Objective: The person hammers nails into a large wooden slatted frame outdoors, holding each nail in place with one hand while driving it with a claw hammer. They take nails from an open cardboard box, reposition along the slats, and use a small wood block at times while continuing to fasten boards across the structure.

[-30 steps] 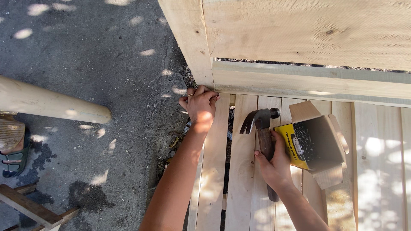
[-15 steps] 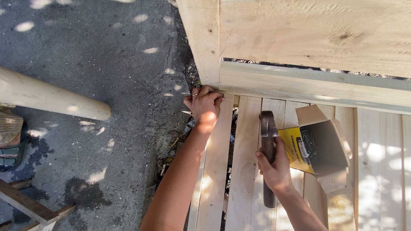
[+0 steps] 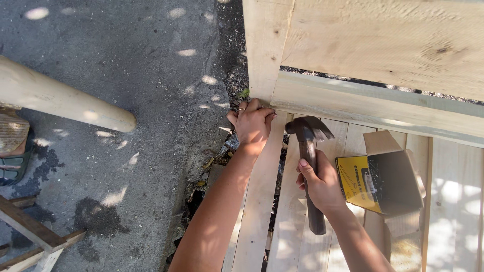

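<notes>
Wooden slat (image 3: 259, 201) under left hand (image 3: 252, 126); right hand (image 3: 320, 184) grips hammer (image 3: 308, 146).

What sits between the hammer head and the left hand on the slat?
In the head view, only a narrow strip of bare slat separates the hammer from the left hand; nothing else shows there.

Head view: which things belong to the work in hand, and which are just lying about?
In use: left hand on the plank; right hand gripping the hammer; open box beside it.
Lying about: round pole, wooden frame.
</notes>
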`<state>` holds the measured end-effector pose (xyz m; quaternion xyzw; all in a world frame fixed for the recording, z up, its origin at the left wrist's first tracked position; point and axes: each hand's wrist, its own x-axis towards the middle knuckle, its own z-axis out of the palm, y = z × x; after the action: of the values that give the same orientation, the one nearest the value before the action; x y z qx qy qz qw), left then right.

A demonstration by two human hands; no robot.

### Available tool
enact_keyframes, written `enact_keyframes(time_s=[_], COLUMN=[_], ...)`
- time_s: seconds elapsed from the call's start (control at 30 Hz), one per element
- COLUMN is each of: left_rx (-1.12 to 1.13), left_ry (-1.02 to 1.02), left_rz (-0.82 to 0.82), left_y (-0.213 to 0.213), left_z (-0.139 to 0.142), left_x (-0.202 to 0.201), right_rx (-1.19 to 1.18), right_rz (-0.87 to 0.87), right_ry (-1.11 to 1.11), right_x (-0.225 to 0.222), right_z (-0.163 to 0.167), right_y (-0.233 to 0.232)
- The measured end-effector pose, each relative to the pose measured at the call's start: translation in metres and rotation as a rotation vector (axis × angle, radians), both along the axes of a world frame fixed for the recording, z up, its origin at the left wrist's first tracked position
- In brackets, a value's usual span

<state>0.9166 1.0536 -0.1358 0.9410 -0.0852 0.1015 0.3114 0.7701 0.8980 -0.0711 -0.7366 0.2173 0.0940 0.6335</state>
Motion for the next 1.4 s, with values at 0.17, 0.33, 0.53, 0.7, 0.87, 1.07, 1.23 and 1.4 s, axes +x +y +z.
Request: enact_keyframes(time_s=[0.17, 0.33, 0.53, 0.7, 0.87, 1.07, 1.23, 1.4], left_rx=[-0.007, -0.021, 0.050, -0.085, -0.261, -0.228, -0.112, -0.089], left_ry=[0.004, 0.021, 0.056, 0.009, -0.090, -0.087, -0.017, 0.070], left_rz=[0.002, -0.002, -0.047, -0.085, -0.028, 0.009, 0.068, 0.095], left_y=[0.001, -0.001, -0.005, 0.000, 0.005, 0.007, 0.004, 0.002], left_z=[-0.001, -0.004, -0.007, -0.008, -0.011, -0.019, -0.022, -0.023], left_x=[-0.001, 0.000, 0.004, 0.001, 0.000, -0.001, 0.000, 0.003], right_rx=[0.026, -0.011, -0.076, -0.276, -0.130, -0.077, -0.080, -0.097], right_rz=[-0.031, -0.037, -0.022, 0.043, -0.018, -0.037, -0.032, -0.020], right_ry=[0.022, 0.101, 0.075, -0.073, -0.029, -0.018, -0.018, 0.011], right_x=[-0.005, -0.005, -0.009, -0.013, -0.015, -0.017, -0.018, -0.017], right_z=[-0.006, -0.011, -0.017, -0.020, -0.019, -0.020, -0.019, -0.014], right_y=[0.001, 0.002, 0.006, 0.009, 0.007, 0.004, 0.007, 0.008])
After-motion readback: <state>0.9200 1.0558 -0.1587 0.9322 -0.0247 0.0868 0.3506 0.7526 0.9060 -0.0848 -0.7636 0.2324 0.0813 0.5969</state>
